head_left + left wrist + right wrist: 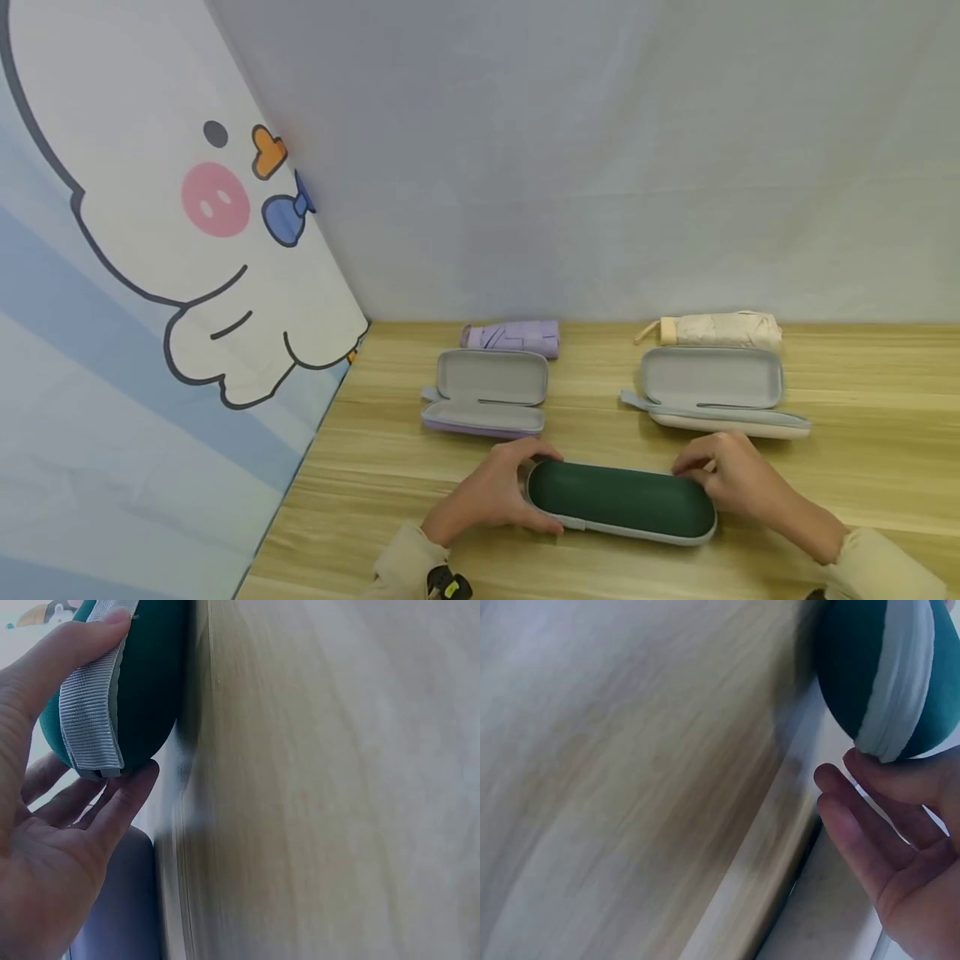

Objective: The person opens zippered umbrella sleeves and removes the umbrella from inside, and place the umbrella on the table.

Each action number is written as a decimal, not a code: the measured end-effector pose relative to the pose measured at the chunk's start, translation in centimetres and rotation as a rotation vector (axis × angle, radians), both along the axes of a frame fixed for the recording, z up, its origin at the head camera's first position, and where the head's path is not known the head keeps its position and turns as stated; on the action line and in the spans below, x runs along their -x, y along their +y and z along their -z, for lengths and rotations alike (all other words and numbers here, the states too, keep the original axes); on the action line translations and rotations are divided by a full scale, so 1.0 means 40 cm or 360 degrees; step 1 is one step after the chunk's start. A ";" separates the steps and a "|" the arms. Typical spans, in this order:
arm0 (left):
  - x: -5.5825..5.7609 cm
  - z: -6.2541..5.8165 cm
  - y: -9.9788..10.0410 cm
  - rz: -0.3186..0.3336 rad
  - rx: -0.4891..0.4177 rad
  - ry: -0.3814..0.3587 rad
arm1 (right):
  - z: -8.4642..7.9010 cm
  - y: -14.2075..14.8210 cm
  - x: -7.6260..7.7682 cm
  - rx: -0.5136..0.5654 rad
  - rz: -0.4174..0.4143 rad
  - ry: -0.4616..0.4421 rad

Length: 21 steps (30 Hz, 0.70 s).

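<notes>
A dark green oblong zip case point(622, 500) with a pale grey zipper band lies closed at the table's front. My left hand point(498, 492) grips its left end, thumb along the near side and fingers at the far side; the left wrist view shows a ribbed grey strap point(90, 716) under the thumb. At the right end of the case, my right hand point(731, 475) pinches with thumb and forefinger at the zipper point(900, 682) on the far edge. The zipper pull is hidden by these fingers. The other right fingers curl loosely below.
Behind the green case are an open purple case point(491, 379) and an open cream case point(712, 379), both lined in grey. A folded purple umbrella point(517, 337) and a folded cream umbrella point(723, 329) lie by the back wall. A cartoon-printed cloth point(135, 250) hangs at left.
</notes>
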State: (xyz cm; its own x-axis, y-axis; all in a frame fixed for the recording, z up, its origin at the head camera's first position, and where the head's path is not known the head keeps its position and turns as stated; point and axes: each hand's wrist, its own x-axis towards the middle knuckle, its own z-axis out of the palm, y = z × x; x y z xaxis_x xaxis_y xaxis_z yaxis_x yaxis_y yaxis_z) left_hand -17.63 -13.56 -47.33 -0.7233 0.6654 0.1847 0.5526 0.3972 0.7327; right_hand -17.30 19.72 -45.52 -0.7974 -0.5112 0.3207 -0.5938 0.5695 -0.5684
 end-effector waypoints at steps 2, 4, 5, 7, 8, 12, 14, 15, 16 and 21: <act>0.001 0.005 0.000 -0.0017 0.0003 -0.0009 | 0.003 0.006 0.002 0.0004 0.0003 0.0016; 0.001 0.007 0.000 -0.0029 0.0012 -0.0014 | 0.005 0.010 0.002 0.0017 -0.0004 0.0028; 0.000 0.008 0.000 -0.0032 0.0014 -0.0018 | 0.006 0.012 0.003 0.0028 -0.0009 0.0032; 0.000 0.009 0.001 -0.0038 0.0021 -0.0017 | 0.006 0.015 0.003 0.0045 -0.0014 0.0032; -0.001 0.008 0.001 -0.0039 0.0023 -0.0014 | 0.006 0.016 0.003 0.0050 -0.0015 0.0026; -0.004 0.004 0.003 -0.0043 0.0010 -0.0005 | 0.006 0.019 0.002 0.0056 0.0001 0.0028; -0.006 0.003 0.004 -0.0048 0.0002 0.0003 | 0.007 0.020 0.001 0.0055 0.0015 0.0035; -0.007 0.002 0.005 -0.0051 -0.0004 0.0003 | 0.007 0.021 0.000 0.0055 0.0023 0.0042; -0.007 0.002 0.005 -0.0054 -0.0010 -0.0001 | 0.007 0.021 -0.002 0.0057 0.0031 0.0049; -0.009 0.002 0.008 -0.0090 -0.0030 0.0002 | 0.002 0.027 -0.009 0.0072 0.0080 0.0046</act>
State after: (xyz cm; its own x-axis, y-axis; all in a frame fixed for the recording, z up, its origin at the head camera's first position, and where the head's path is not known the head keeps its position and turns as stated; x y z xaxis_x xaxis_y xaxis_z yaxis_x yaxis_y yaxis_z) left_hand -17.28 -13.26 -47.43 -0.7594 0.6199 0.1975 0.5304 0.4141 0.7398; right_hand -16.93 20.80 -45.61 -0.8119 -0.4552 0.3656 -0.5814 0.5733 -0.5773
